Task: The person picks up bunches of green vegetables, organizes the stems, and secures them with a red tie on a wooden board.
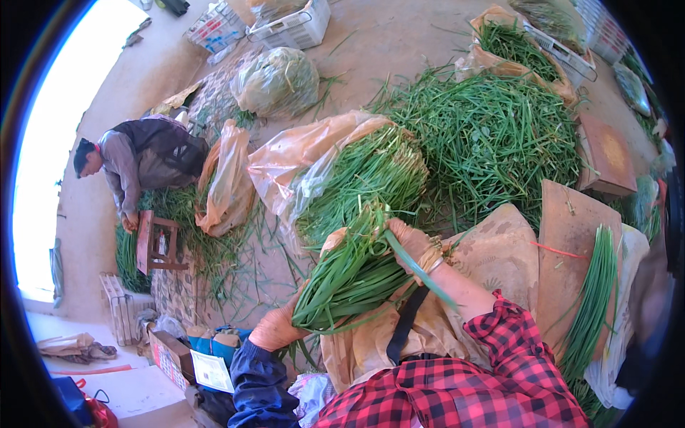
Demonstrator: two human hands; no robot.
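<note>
A thick bunch of green chives [360, 282] lies across my lap, held between both hands. My left hand [280, 327] is closed around its lower leafy side, with most of the fingers hidden under the leaves. My right hand [410, 242] grips at the pale stem ends, and one wide green blade [421, 267] trails back over the wrist. Just beyond, stacked chives [367, 178] rest in an open clear-orange plastic bag [303, 153]. To the right, a neat row of long chives [594, 292] lies on a brown board [560, 235].
A large loose heap of chives [492, 135] covers the floor ahead. A wooden stool [606, 153] stands right of it. At the left, another person [143, 153] bends over beside a small bench [158, 242]. White crates [292, 28] and a filled bag [277, 82] sit farther back.
</note>
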